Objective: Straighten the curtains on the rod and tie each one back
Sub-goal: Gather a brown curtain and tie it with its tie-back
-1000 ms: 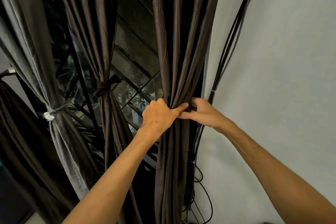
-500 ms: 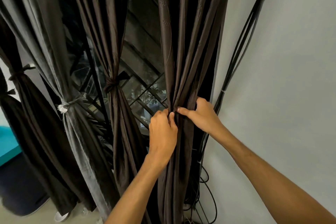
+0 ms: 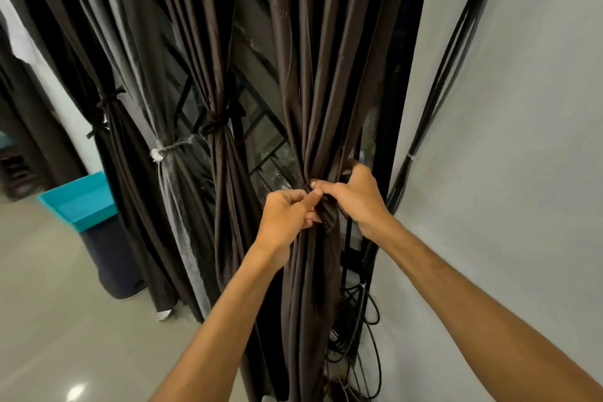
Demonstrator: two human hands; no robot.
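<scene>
Cinching brown curtain [image 3: 313, 75] beside the wall [image 3: 522, 140]: left hand [image 3: 288, 220] and right hand [image 3: 357, 202], a second ago clasping the bundle, now each pinch a small fold of cloth [image 3: 328, 217] at its waist, knot probably under way.

Silky, faintly glossy cloth on the near brown curtain [image 3: 313, 75]; matt, coarser weave on the grey curtain [image 3: 173, 192] at left; smooth glossy floor [image 3: 49, 320]; matt wall [image 3: 522, 140].

Dim, edge-warped, glare on floor [image 3: 76, 390]
</scene>
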